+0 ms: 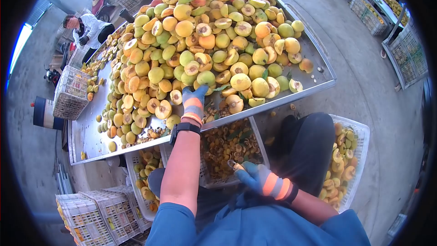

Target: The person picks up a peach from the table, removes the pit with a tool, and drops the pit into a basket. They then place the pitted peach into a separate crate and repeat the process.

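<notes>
My left hand, in a blue, grey and orange glove, reaches into the near edge of a heap of stone fruit, yellow to green, many cut in half with brown pits showing. Its fingertips are against a greenish whole fruit and look closed on its near side, though they are partly hidden. Lower down, over my lap, my right hand wears a matching glove. It is closed on a small brown-and-grey object, whose kind I cannot make out. The heap lies on a metal-rimmed table.
Below the table edge stands a crate of pits and scraps. White crates of cut fruit flank my legs, one on the right and one on the left. Another crate sits at the table's left end. Two people work across the table.
</notes>
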`<state>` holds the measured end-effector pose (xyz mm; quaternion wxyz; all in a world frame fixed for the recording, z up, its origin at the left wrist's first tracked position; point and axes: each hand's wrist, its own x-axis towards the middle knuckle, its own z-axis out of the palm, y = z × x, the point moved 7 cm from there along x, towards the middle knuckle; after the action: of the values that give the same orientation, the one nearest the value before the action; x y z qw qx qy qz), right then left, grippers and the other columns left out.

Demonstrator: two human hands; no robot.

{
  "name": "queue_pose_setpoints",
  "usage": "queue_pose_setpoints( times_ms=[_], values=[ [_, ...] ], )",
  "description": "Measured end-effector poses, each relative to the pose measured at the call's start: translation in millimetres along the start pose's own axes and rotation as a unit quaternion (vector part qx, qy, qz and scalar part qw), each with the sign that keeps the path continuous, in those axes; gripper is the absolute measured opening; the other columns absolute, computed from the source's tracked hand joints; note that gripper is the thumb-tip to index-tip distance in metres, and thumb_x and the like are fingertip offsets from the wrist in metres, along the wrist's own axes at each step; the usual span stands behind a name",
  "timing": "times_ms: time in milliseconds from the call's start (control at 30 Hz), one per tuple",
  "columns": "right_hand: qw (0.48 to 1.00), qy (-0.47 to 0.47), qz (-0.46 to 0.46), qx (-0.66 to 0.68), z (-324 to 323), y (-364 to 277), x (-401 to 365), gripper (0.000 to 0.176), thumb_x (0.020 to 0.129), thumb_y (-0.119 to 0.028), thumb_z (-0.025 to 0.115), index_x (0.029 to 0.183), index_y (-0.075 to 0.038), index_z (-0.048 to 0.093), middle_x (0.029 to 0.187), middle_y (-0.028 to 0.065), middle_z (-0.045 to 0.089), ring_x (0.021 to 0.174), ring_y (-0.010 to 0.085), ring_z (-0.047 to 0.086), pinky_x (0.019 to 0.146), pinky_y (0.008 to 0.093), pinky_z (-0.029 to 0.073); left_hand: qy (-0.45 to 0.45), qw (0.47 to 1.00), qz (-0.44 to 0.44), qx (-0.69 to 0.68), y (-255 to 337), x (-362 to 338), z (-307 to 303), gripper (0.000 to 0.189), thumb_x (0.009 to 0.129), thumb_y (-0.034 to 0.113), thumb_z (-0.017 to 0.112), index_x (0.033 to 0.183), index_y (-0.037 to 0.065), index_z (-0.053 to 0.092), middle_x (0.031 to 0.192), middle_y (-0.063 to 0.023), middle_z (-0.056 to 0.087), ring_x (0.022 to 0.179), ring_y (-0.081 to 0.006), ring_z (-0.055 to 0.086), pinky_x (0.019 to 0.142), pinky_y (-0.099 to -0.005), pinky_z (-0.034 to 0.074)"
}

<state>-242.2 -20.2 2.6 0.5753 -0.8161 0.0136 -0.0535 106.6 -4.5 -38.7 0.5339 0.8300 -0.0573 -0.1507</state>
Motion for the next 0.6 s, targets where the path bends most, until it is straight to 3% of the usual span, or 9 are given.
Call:
queue_pose_setpoints(
  times_ms=[100,200,267,333,400,467,500,533,600],
  values=[
    [0.997,0.032,0.037,0.057,-5,4,7,0.024,0.104,-0.012,0.060,0.124,0.000,0.064,0.096,0.0167,0.066,0.072,0.0259,0.066,0.064,0.0407,0.054,-0.062,0.961,-0.125,-0.240,-18,-14,2,0.053,0.084,0.004,0.077,0.133,0.001,0.057,0.110,-0.0127,0.070,0.086,-0.0260,0.072,0.063,-0.0397,0.062],
    [0.950,0.051,0.199,0.234,-12,15,15,0.019,0.108,-0.021,0.059,0.110,-0.003,0.067,0.083,0.0043,0.063,0.076,0.0096,0.056,0.067,0.0315,0.046,-0.176,0.882,-0.084,-0.429,7,-64,-3,0.050,0.087,0.001,0.072,0.134,0.002,0.057,0.116,-0.0123,0.069,0.090,-0.0263,0.072,0.070,-0.0376,0.063],
    [0.919,0.079,0.187,0.338,-15,5,26,0.018,0.108,-0.019,0.059,0.108,-0.002,0.066,0.083,0.0039,0.063,0.075,0.0096,0.056,0.068,0.0316,0.047,-0.193,0.847,-0.105,-0.484,9,-102,-12,0.051,0.088,-0.001,0.069,0.138,0.005,0.056,0.122,-0.0117,0.067,0.099,-0.0256,0.071,0.077,-0.0361,0.063],
    [0.921,0.074,0.201,0.325,-18,-1,37,0.017,0.108,-0.017,0.058,0.107,-0.001,0.065,0.083,0.0056,0.063,0.074,0.0109,0.056,0.067,0.0329,0.047,-0.168,0.846,-0.087,-0.499,12,-138,-22,0.055,0.089,-0.003,0.066,0.142,0.008,0.055,0.127,-0.0131,0.064,0.113,-0.0281,0.068,0.087,-0.0380,0.064],
    [0.943,0.087,0.146,0.287,-21,-13,48,0.019,0.108,-0.018,0.058,0.105,0.000,0.065,0.084,0.0081,0.065,0.073,0.0151,0.059,0.066,0.0348,0.048,-0.132,0.846,-0.076,-0.511,8,-169,-27,0.055,0.090,-0.003,0.066,0.142,0.007,0.054,0.127,-0.0164,0.063,0.117,-0.0304,0.067,0.092,-0.0394,0.062],
    [0.947,0.067,0.155,0.274,-20,-24,51,0.020,0.108,-0.018,0.059,0.106,0.000,0.066,0.085,0.0110,0.068,0.073,0.0191,0.061,0.068,0.0364,0.049,-0.137,0.895,0.017,-0.425,-4,-198,-35,0.049,0.094,0.006,0.064,0.142,0.005,0.054,0.130,-0.0200,0.063,0.119,-0.0333,0.066,0.098,-0.0432,0.060],
    [0.956,0.056,0.156,0.240,-17,-22,51,0.023,0.109,-0.020,0.059,0.111,0.001,0.067,0.090,0.0178,0.071,0.077,0.0268,0.067,0.071,0.0395,0.052,-0.143,0.881,0.017,-0.451,-2,-208,-35,0.047,0.096,0.011,0.063,0.142,0.004,0.054,0.132,-0.0217,0.062,0.120,-0.0345,0.066,0.100,-0.0451,0.058],
    [0.975,0.073,0.088,0.189,-18,-26,54,0.022,0.109,-0.019,0.057,0.110,0.001,0.065,0.087,0.0149,0.067,0.075,0.0240,0.063,0.070,0.0381,0.051,-0.149,0.866,0.017,-0.477,1,-217,-35,0.046,0.098,0.017,0.061,0.141,0.003,0.054,0.133,-0.0233,0.062,0.120,-0.0358,0.065,0.102,-0.0469,0.057],
    [0.989,0.089,0.012,0.121,-12,-35,50,0.020,0.110,-0.016,0.055,0.109,0.002,0.063,0.083,0.0121,0.061,0.072,0.0218,0.059,0.068,0.0367,0.050,-0.161,0.739,-0.092,-0.648,-1,-242,-31,0.047,0.102,0.029,0.057,0.140,0.001,0.054,0.136,-0.0262,0.061,0.121,-0.0379,0.064,0.107,-0.0505,0.053]
  ],
)
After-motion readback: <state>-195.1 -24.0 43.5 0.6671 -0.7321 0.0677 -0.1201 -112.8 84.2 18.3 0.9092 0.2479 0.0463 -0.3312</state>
